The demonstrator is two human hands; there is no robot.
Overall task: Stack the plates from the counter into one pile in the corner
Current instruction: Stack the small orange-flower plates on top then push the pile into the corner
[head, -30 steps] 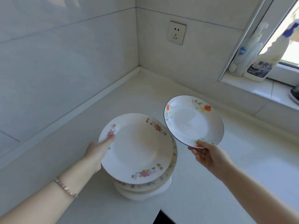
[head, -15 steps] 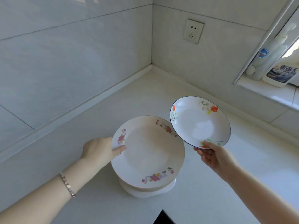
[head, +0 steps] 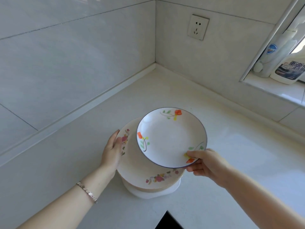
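Observation:
A pile of plates [head: 148, 190] stands on the white counter [head: 231, 162], its top plate [head: 132, 167] cream with pink flowers on the rim. My left hand [head: 112, 149] rests against the left rim of that top plate. My right hand [head: 204, 162] grips the near right rim of a smaller white plate [head: 170, 139] with a dark blue edge and orange flowers. It hangs slightly tilted just over the pile and covers much of the top plate. Whether it touches the pile I cannot tell.
The counter corner [head: 155, 66] lies behind the pile, where two tiled walls meet. A wall socket [head: 198, 27] is on the right wall. Two bottles [head: 287, 66] stand on the window ledge [head: 272, 90] at the right. A dark opening [head: 168, 222] shows at the bottom edge.
My right hand has carried the small blue-edged plate leftward from beside the pile to above it. The left hand has settled the floral plate flat on the pile and stays at its rim.

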